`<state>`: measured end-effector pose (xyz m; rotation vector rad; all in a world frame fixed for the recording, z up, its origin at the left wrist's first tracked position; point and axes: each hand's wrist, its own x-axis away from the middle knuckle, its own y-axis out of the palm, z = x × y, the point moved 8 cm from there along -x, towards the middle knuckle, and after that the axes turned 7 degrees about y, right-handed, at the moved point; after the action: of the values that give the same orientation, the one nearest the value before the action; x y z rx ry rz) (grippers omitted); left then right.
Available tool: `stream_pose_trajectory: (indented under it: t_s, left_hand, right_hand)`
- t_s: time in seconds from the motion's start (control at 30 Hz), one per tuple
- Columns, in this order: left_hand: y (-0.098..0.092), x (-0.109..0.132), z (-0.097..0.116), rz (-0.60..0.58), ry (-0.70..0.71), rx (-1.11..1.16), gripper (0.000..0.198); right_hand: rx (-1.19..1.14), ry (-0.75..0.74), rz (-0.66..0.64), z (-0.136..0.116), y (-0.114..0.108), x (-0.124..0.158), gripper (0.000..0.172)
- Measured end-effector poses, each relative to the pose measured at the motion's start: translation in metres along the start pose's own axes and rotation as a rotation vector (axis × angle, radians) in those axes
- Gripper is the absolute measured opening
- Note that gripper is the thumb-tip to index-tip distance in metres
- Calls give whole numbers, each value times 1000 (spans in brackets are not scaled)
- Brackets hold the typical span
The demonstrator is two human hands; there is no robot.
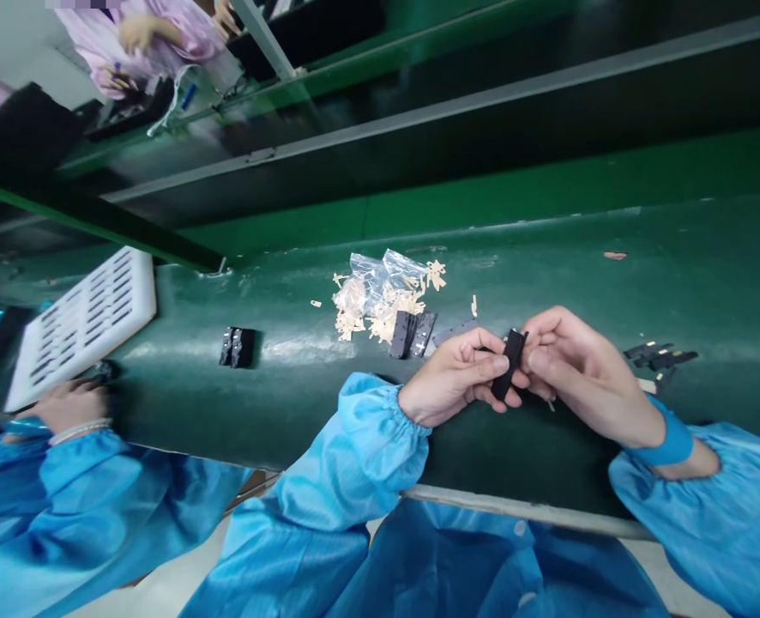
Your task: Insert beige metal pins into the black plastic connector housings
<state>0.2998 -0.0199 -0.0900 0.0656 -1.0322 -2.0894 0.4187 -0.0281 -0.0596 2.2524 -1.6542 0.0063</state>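
Observation:
My left hand (461,373) grips a small black rectangular plastic part (509,365), held upright above the green bench. Against its right edge, the fingers of my right hand (570,360) are pinched together; whatever lies between them is hidden. Just left of my left hand lie several flat black parts (412,333) on the bench. Behind these is a heap of small cream-coloured pieces (386,313) with clear plastic bags (376,275). Several slim black parts with light tips (660,354) rest beyond my right wrist.
A stack of black parts (237,347) stands left on the green bench (303,412). Farther left is a white slotted tray (87,318), with a co-worker's hand (75,405) near it. A green post (97,210) slants across the left. People in pink work behind the bench.

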Motion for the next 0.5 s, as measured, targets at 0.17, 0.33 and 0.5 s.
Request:
stream_pose_trajectory:
  t_s: [0.17,0.33,0.5]
  left_hand:
    - [0,1,-3,-5,-28,11,42]
    - [2,3,-2,-35,-50,62,42]
    - [-1,3,4,22,-33,32,41]
  right_hand:
    - [35,23,35,-1,4,-1,24]
    - [17,19,-19,-7,10,-1,27]
    - [165,-30,48,-15,-6,1,22]
